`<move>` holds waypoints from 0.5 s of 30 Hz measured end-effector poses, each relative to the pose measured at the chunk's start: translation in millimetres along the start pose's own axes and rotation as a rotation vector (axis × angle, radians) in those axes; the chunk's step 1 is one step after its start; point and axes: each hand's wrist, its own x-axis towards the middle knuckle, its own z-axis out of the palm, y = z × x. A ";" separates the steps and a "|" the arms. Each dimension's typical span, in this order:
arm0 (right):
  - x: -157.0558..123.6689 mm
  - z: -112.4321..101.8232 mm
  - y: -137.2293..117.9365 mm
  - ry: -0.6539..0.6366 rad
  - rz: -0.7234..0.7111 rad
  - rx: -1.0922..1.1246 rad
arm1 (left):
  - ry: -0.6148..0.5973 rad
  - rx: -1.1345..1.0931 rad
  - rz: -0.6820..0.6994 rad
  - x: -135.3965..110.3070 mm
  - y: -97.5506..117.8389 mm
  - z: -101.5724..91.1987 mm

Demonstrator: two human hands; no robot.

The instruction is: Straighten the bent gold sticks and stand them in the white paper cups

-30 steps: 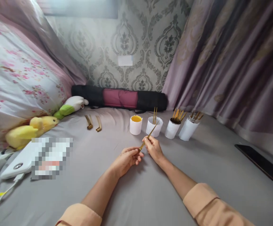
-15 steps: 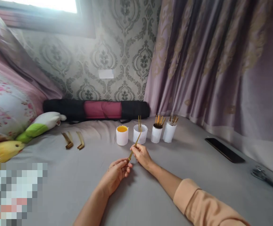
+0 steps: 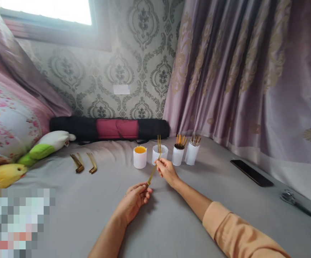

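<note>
On my head view, the thin golden strip slants above the grey sheet, in front of a white tub. The grip of the left hand pinches its lower end between thumb and fingers; the right hand has a narrow grip nearer its upper end. I judge it light and fairly stiff, perhaps slippery and easily bent sideways, so I'd favour gentle fingertip pinches near both ends.
</note>
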 end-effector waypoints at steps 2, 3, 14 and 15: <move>2.6 -2.9 -2.2 0.010 -0.003 -0.004 | 0.003 -0.002 0.000 -0.4 0.2 0.2; 3.9 -4.3 -3.4 0.016 -0.003 -0.003 | 0.002 -0.003 -0.001 -0.3 0.1 0.0; 22.6 -17.8 -22.7 0.086 -0.001 0.023 | 0.005 -0.008 -0.017 -0.6 1.8 0.6; 24.5 -19.2 -24.8 0.094 0.000 0.028 | 0.003 -0.010 -0.017 -0.7 1.9 0.7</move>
